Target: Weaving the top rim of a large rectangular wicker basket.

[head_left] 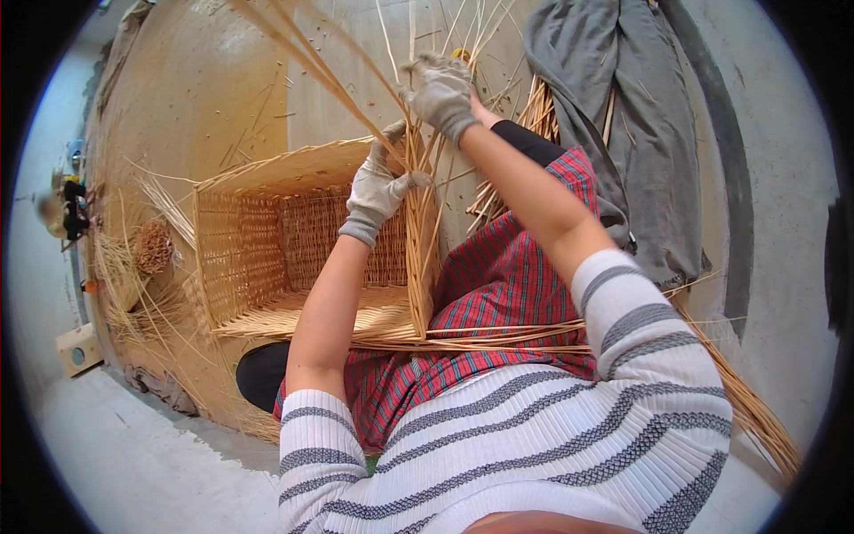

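My left hand (378, 187), in a pale work glove, is closed on the woven willow rods at the upper right corner of a rectangular wicker basket (302, 231), which lies on its side by my lap. Above and right of it my right hand (440, 93), also gloved, has its fingers curled round some of the long loose rods (338, 93) that fan upward from that corner; its fingertips are partly hidden. More rods lie along the basket's lower edge, across my red checked apron (489, 285).
A grey cloth (658, 178) lies at the right, beside bundled rods (534, 120). Another rod bundle (756, 418) reaches to the lower right. Thin strands (124, 276) and a bundle (153, 248) lie left of the basket. Another person (69, 214) is at the far left, near a small box (80, 349).
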Available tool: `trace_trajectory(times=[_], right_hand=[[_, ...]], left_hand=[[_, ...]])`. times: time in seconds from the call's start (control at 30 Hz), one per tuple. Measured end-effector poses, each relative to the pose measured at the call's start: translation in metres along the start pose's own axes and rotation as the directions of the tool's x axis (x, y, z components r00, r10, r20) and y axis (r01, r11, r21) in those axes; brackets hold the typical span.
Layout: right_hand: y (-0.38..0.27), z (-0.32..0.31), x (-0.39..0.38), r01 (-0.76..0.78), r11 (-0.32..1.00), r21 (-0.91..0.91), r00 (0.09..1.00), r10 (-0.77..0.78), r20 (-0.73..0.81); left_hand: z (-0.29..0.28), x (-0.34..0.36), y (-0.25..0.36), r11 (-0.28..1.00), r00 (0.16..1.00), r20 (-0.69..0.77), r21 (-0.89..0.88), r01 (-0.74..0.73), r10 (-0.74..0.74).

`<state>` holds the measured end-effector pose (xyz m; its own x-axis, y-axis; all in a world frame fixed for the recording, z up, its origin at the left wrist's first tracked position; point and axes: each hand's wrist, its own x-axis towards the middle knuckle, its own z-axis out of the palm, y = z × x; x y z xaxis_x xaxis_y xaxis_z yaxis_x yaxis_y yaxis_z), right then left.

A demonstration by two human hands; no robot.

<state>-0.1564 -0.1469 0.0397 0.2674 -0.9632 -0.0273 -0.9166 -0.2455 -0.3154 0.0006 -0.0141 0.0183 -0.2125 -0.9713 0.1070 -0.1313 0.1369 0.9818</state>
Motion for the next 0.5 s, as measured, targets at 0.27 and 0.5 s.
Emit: trace_trajectory(times=[0.27,0.5], right_hand=[[0.020,0.097,-0.014,-0.336,-0.360,0.870,0.903,0.140,0.406],[0.031,0.104,-0.008,-0.278,0.102,0.955,0.959,0.082,0.270]], left_hand=[[-0.001,0.006,0.036,0.742,0.999,0.050,0.670,-0.025,-0.012],[0.006,0.007,0.060,0.535,0.997,0.055,0.845,-0.016,-0.056]])
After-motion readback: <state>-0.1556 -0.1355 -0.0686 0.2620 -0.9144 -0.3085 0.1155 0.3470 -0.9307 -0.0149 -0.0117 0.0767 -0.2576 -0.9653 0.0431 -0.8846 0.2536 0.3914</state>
